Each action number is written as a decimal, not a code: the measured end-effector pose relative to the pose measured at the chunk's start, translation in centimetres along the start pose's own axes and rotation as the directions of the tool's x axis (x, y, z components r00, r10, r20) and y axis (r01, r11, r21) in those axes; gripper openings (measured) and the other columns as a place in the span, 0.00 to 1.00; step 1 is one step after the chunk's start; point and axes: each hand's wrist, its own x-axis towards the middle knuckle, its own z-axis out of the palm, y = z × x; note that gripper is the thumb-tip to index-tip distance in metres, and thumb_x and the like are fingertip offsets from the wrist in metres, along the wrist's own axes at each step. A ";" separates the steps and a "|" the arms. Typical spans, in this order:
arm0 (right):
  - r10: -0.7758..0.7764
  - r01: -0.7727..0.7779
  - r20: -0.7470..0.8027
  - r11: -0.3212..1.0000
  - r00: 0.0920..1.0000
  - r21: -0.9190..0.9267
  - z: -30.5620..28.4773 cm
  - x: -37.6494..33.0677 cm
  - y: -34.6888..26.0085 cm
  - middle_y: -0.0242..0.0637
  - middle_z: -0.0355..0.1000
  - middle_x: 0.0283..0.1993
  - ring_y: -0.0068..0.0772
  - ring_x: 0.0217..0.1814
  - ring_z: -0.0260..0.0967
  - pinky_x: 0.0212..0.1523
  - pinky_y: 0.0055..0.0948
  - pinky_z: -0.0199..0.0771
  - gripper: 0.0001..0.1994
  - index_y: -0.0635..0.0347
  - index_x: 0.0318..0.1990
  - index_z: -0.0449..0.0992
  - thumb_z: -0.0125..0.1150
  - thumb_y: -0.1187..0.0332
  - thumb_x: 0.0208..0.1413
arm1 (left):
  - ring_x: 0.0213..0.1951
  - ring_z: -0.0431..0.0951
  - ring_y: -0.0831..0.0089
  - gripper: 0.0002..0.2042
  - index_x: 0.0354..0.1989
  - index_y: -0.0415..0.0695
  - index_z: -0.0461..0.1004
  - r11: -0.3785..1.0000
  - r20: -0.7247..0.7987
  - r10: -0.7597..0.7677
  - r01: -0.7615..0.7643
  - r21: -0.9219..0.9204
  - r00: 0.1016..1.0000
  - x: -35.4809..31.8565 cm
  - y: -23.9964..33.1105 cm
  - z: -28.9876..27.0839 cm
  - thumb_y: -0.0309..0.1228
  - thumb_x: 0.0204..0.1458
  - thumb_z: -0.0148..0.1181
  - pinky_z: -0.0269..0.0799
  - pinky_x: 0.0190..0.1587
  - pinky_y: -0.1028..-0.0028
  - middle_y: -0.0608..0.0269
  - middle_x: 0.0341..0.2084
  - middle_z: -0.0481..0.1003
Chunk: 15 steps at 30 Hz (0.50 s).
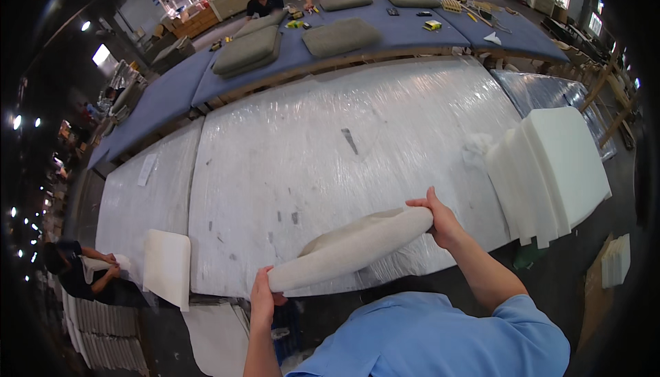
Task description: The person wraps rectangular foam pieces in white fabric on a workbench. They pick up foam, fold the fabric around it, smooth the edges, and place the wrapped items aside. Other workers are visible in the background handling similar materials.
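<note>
A long beige seat cushion (354, 248) is held up on edge between my hands, over the near edge of the plastic-wrapped table (295, 171). My left hand (262, 293) grips its lower left end, with the thumb along the side. At the other end, higher and farther right, my right hand (440, 219) is closed round the corner, thumb pointing up. The cushion slants upward to the right, and its broad face is seen only as a narrow strip. Most of the fingers are hidden behind the cushion ends.
White foam pads (574, 164) are stacked at the table's right end. Another white pad (167, 267) lies at the left, near a co-worker (75, 267) handling pale material. Beyond, a blue-covered table (405, 23) bears grey-green cushions (340, 37) and tools, with two people behind it.
</note>
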 end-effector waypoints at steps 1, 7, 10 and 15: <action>-0.049 0.046 -0.046 0.996 0.998 -0.078 0.9 -1.0 -0.6 0.41 0.76 0.51 0.33 0.55 0.70 0.63 0.39 0.65 0.39 0.59 0.57 0.79 0.30 0.34 0.71 | 0.42 0.80 0.64 0.29 0.60 0.42 0.73 0.999 -0.067 0.045 -0.043 0.018 0.997 0.0 -0.1 0.4 0.53 0.70 0.36 0.77 0.43 0.68 0.54 0.43 0.78; -0.378 0.355 -0.019 0.885 0.926 -0.300 3.1 -3.5 -1.6 0.39 0.79 0.47 0.33 0.53 0.70 0.64 0.34 0.63 0.34 0.61 0.52 0.82 0.33 0.42 0.74 | 0.53 0.76 0.60 0.25 0.53 0.37 0.78 0.876 -0.159 0.449 -0.398 0.272 0.880 -0.1 -0.6 0.5 0.44 0.71 0.38 0.66 0.61 0.67 0.50 0.49 0.78; -0.431 0.400 0.013 0.825 0.902 -0.398 1.6 -2.8 0.2 0.39 0.79 0.47 0.31 0.52 0.71 0.61 0.32 0.66 0.28 0.64 0.49 0.82 0.40 0.49 0.75 | 0.53 0.76 0.63 0.23 0.53 0.36 0.78 0.894 -0.042 0.436 -0.427 0.133 0.899 -0.4 -1.0 0.5 0.41 0.71 0.41 0.66 0.60 0.68 0.51 0.50 0.79; -0.455 0.413 0.010 0.800 0.891 -0.436 -0.8 -3.8 2.7 0.41 0.79 0.48 0.31 0.52 0.73 0.59 0.30 0.68 0.21 0.65 0.46 0.83 0.47 0.57 0.72 | 0.55 0.75 0.68 0.19 0.51 0.34 0.79 0.919 0.065 0.385 -0.388 0.062 0.921 -2.9 -0.6 1.7 0.37 0.70 0.46 0.66 0.61 0.70 0.55 0.50 0.79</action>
